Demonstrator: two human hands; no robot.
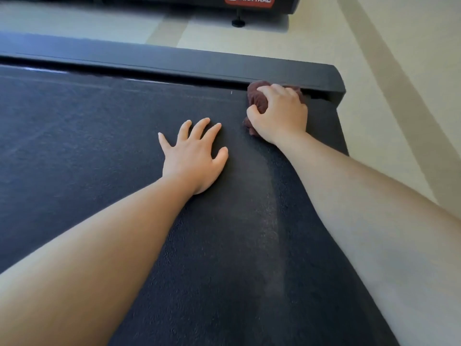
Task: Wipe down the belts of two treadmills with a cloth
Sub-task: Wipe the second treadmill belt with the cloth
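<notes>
A dark treadmill belt (99,136) fills most of the view. My right hand (282,116) grips a bunched dark-brown cloth (258,97) and holds it on the belt's far right corner, against the black side rail (199,62). My left hand (194,156) lies flat on the belt with its fingers spread, a little left of the cloth. A paler streak (267,208) runs along the belt between my two forearms.
Beyond the rail lies pale flooring (249,41). The base of a second machine (249,1) with a red Star Trac label stands at the top, with a black levelling foot (238,22) under it. More floor shows at the right edge.
</notes>
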